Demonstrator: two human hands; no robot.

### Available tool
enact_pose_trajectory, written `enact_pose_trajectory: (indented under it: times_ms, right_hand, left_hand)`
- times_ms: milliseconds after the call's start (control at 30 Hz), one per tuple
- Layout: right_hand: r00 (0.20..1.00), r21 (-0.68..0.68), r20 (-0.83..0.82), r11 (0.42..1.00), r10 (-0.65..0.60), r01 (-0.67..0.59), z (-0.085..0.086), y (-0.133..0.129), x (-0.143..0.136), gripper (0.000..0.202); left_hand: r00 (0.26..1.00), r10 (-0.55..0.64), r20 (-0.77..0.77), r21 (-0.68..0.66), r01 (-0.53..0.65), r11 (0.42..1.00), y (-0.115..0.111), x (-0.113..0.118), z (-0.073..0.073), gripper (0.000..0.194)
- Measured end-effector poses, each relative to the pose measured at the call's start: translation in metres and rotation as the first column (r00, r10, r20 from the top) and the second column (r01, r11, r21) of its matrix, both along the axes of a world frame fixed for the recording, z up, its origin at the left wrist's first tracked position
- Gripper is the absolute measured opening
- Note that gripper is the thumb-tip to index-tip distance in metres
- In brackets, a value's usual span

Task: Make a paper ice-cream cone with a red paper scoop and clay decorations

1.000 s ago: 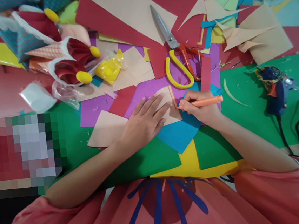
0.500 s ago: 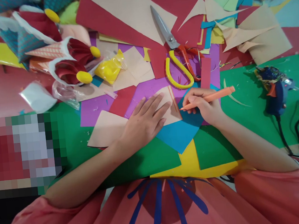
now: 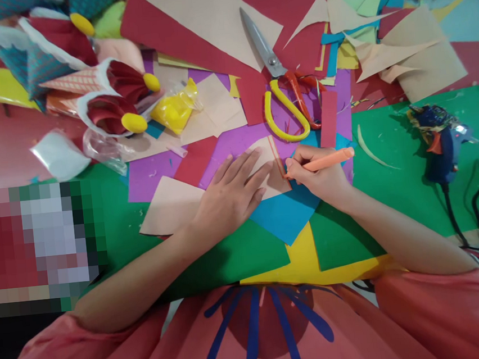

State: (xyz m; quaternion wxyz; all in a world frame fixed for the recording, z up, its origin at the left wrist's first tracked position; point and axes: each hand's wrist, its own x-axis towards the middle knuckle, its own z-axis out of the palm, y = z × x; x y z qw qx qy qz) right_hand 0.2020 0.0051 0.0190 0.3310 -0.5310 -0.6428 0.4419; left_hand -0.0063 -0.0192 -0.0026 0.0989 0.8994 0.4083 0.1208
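My left hand lies flat with its fingers spread on a beige sheet, which shows on both sides of it. Between the fingers of my right hand is an orange felt-tip pen, its tip at the sheet's right edge. Orange lines run along that edge. Under the sheet are a blue piece and a purple piece. Scissors with one yellow and one red handle lie beyond my hands, blades partly apart or closed, I cannot tell.
A blue glue gun with a black cord lies at the right on a green sheet. Paper cones with yellow discs and a yellow packet are at the upper left. Beige scraps lie at the upper right.
My right hand has shifted slightly left, and the pen has tilted with its tip now on the sheet's edge line. My left hand stays in place.
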Motion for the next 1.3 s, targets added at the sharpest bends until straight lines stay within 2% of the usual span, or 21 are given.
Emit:
enact_pose_trajectory:
  times_ms: [167,300,400,500,600,800,1300]
  right_hand:
    - [0.999,0.021,0.047,1.000,0.017,-0.018,-0.0032,-0.0011,0.0012,0.035]
    - [0.999,0.035,0.019,0.999,0.037,-0.037,-0.0044,-0.0012,0.0010,0.035]
    - [0.996,-0.020,-0.046,0.997,0.070,-0.071,-0.0036,0.0003,0.0016,0.032]
    - [0.997,-0.055,-0.071,0.997,0.043,-0.047,-0.0021,0.0013,0.0022,0.032]
    - [0.998,-0.030,-0.054,0.999,0.015,-0.017,-0.0013,0.0005,0.0016,0.034]
    - [0.999,0.026,0.019,0.999,0.037,-0.037,-0.0028,-0.0019,0.0005,0.034]
    - [0.977,0.015,0.076,0.979,0.201,-0.203,0.0007,-0.0009,0.0035,0.029]
  left_hand:
    - [1.000,0.000,-0.004,0.032,0.000,0.999,-0.0001,0.0008,0.0000,0.045]
    - [1.000,-0.006,-0.006,0.064,0.006,0.998,0.0000,0.0010,0.0004,0.044]
    - [1.000,-0.008,-0.004,0.052,0.008,0.999,0.0003,0.0000,-0.0001,0.045]
    - [1.000,-0.014,-0.005,0.035,0.014,0.999,0.0004,-0.0012,-0.0009,0.045]
    - [1.000,-0.016,-0.006,0.056,0.016,0.998,0.0003,-0.0013,-0.0008,0.045]
    - [1.000,-0.013,0.001,0.050,0.013,0.999,0.0002,-0.0001,0.0001,0.045]
    - [1.000,0.001,0.025,0.017,-0.002,1.000,-0.0004,-0.0005,-0.0024,0.044]
